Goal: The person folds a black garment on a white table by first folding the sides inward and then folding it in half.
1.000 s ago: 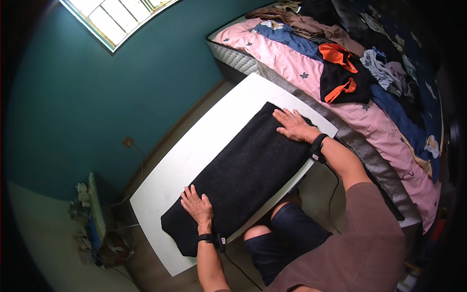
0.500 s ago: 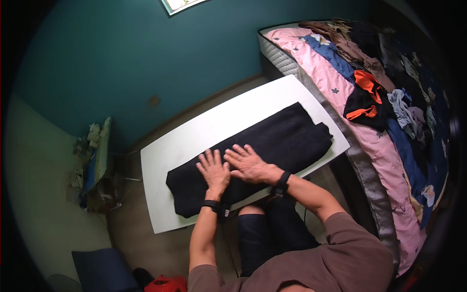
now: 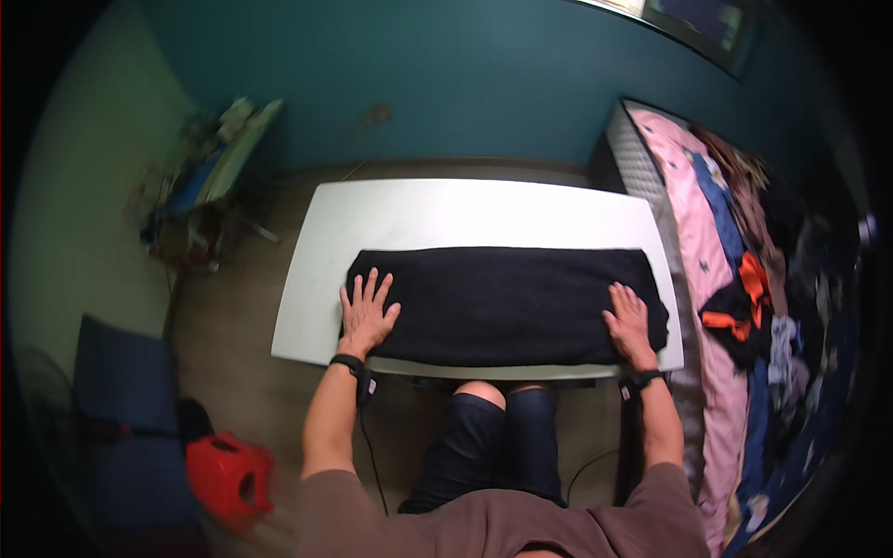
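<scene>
A folded black cloth, perhaps a garment (image 3: 502,305), lies as a long flat rectangle along the near half of a white table (image 3: 465,212). On its left end rests my left hand (image 3: 366,314), palm down with the fingers spread. My right hand (image 3: 630,321) lies flat on the cloth close to its right end, the fingers stretched forward and fairly close together. Neither hand grips anything. Black bands with small attached units circle both wrists.
To the right stands a bed with a pink sheet (image 3: 693,223) and heaped clothes, among them a black and orange piece (image 3: 739,302). A red plastic stool (image 3: 233,479) and a dark blue chair (image 3: 128,409) are at the lower left. A cluttered small table (image 3: 228,163) stands farther back.
My hands were side by side on the cloth's left half; now they are far apart, one near each end. The view has turned, so the table appears level.
</scene>
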Demonstrator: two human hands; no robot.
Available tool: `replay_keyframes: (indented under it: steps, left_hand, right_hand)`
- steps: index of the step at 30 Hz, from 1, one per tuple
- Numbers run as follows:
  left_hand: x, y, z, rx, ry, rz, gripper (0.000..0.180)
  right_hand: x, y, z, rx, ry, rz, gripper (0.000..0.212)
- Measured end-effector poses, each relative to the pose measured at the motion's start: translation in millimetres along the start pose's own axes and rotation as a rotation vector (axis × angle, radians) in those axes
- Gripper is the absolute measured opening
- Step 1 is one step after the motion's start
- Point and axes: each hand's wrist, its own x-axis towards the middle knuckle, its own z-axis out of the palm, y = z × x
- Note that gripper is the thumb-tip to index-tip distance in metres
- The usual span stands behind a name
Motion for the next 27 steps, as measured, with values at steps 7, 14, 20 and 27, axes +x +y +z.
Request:
replay_keyframes:
  steps: [7,14,20,27]
  left_hand:
    - [-19.4,-43.6,6.5,-0.103,-0.061,-0.177,0.070]
    - [2.1,4.9,6.2,0.041,-0.094,-0.250,0.075]
    - [-18.0,141.0,8.1,-0.235,0.266,0.152,0.063]
    - [-40.3,103.5,16.7,-0.182,0.171,0.151,0.072]
  right_hand:
    - [-7.5,16.9,3.4,-0.047,-0.099,0.184,0.060]
    - [12.3,-7.1,10.8,0.011,-0.066,0.187,0.059]
    - [33.8,-210.4,8.8,0.246,-0.078,-0.333,0.056]
    - [14.8,-188.4,11.4,0.120,0.011,-0.396,0.055]
